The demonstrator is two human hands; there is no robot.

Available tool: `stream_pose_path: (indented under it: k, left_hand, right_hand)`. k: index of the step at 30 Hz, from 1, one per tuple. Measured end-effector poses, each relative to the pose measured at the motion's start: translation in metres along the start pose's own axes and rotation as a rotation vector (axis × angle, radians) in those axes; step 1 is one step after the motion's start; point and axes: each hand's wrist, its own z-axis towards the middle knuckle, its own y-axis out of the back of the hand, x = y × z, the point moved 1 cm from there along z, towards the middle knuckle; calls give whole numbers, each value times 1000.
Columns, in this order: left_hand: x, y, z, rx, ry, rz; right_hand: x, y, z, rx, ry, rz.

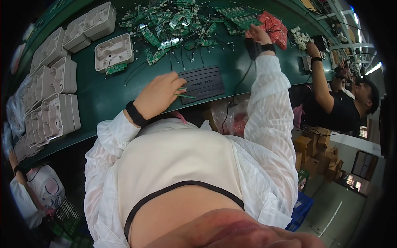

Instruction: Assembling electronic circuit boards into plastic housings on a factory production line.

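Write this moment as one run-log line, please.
left hand: holding slim green piece | right hand: beside red bag, grip unclear | circuit boards: heaped on green table

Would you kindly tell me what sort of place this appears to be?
It looks like an electronics assembly workshop: green circuit boards lie heaped on a long green workbench, with pale plastic housings stacked at its left.

Two short groups of dark characters on a ribbed pad (202,87)
They form one line across its middle; print on the white cloth (50,189) at lower left is too unclear to read.
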Motion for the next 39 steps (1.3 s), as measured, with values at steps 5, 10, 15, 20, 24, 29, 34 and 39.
stream_pose_path:
  k: [5, 10, 15, 20, 24, 29, 34, 39]
  left_hand:
    - [-7, -5, 3, -85, 160, -119]
    - [-22, -12, 9, -21, 256, -6]
    - [-24, -21, 9, 79, 266, 58]
    - [-8, -23, 15, 148, 176, 28]
    - [-16, -22, 16, 175, 130, 77]
    - [-26, -28, 0, 175, 92, 176]
    - [-30, -33, -17, 138, -12, 336]
    - [-30, -36, -23, 103, -26, 336]
  right_hand:
    - [21, -9, -35, 189, 209, 343]
    - [35, 24, -32, 341, -198, 936]
    - [33, 50, -55, 652, 104, 830]
    - [36, 8, -180, 621, 232, 448]
    - [18, 7, -232, 334, 373, 26]
    - [-11, -60, -284, 178, 737, -1249]
    - [-27, -111, -304, 294, 1086, -1524]
    - [-27, -125, -308, 410, 1136, -1624]
